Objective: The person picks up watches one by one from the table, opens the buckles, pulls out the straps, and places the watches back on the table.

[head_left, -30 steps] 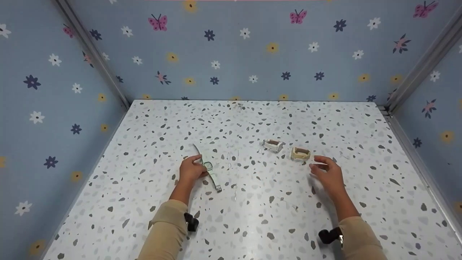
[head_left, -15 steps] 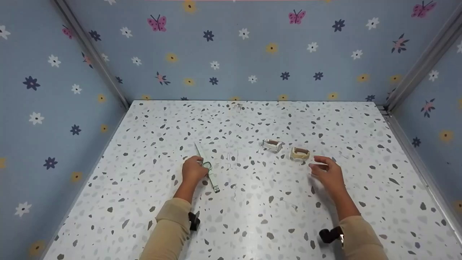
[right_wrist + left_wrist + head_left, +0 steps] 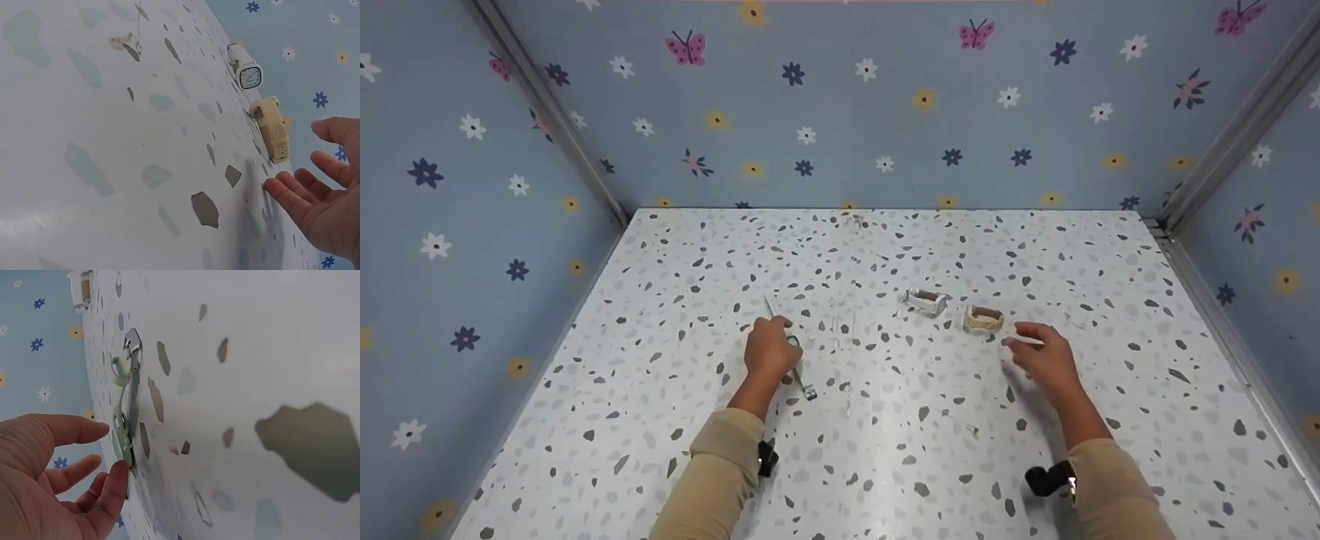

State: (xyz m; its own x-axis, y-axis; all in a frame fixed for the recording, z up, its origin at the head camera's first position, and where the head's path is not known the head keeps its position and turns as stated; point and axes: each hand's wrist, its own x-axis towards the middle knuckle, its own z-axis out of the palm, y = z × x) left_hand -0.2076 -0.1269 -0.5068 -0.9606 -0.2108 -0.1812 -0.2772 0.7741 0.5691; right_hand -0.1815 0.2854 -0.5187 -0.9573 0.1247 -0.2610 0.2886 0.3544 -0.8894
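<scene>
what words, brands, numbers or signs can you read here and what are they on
No text can be read.
White watch: dial markings, too small and blurred to read.
Cream watch: no lettering can be made out.
Green watch: no lettering can be made out.

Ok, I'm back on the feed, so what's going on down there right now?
A person has their left hand at the green watch, which lies stretched out on the speckled table; whether the fingers touch it is hard to tell. Their right hand is open and holds nothing, close to the cream watch. The white watch sits just beyond that one, and both of these have their straps looped round.
</scene>
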